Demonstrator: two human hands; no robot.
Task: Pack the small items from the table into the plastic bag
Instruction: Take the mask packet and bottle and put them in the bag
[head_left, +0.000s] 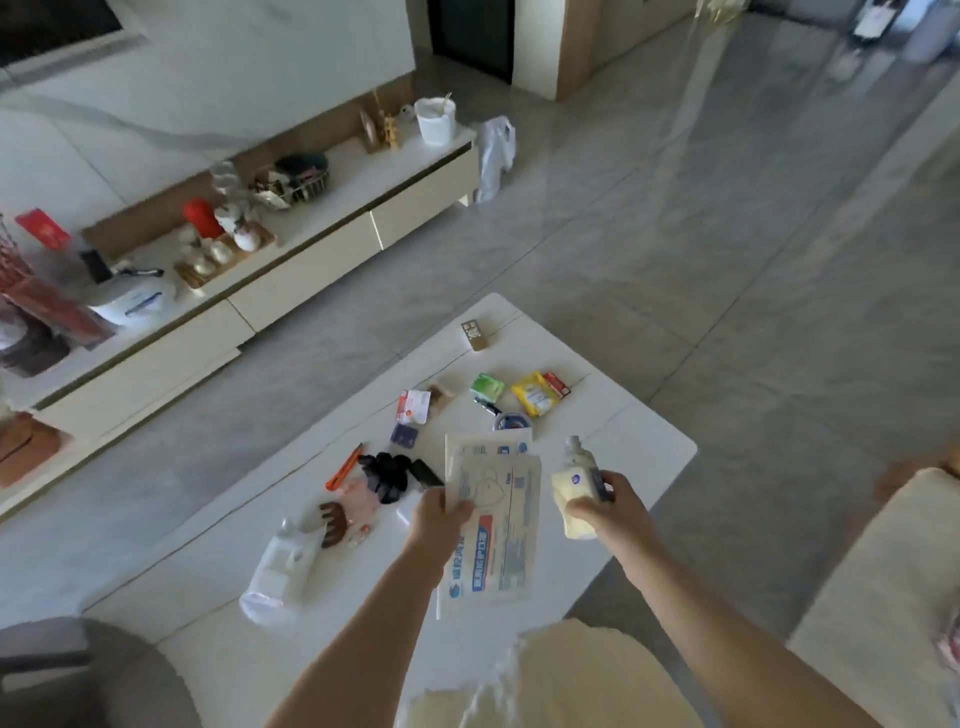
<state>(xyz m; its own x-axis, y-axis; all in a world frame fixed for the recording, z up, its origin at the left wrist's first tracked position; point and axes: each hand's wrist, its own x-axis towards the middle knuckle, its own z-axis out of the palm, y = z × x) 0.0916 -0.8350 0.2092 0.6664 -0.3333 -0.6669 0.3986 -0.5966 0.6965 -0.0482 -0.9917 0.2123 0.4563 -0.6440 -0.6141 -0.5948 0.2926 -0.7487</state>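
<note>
My left hand (439, 517) grips flat white mask packets (493, 525) above the white table (634, 431). My right hand (610, 506) holds a small cream pouch with a spout (574, 491) to the right of them. On the table lie an orange utility knife (344, 467), a black scrunchie (387, 475), a brown hair claw (332, 522), a purple packet (404, 434), a red-white sachet (413, 406), a green packet (487, 387), a yellow packet (535, 395), a tape roll (511, 421) and a small brown box (475, 334). A crumpled clear plastic bag (278, 574) lies at the left front.
A long low cabinet (291, 280) with tea ware, a red cylinder and a white bucket runs along the wall on the left. Grey tiled floor (727, 260) lies beyond the table. A grey seat (93, 670) is at lower left, a cream cushion (893, 587) at right.
</note>
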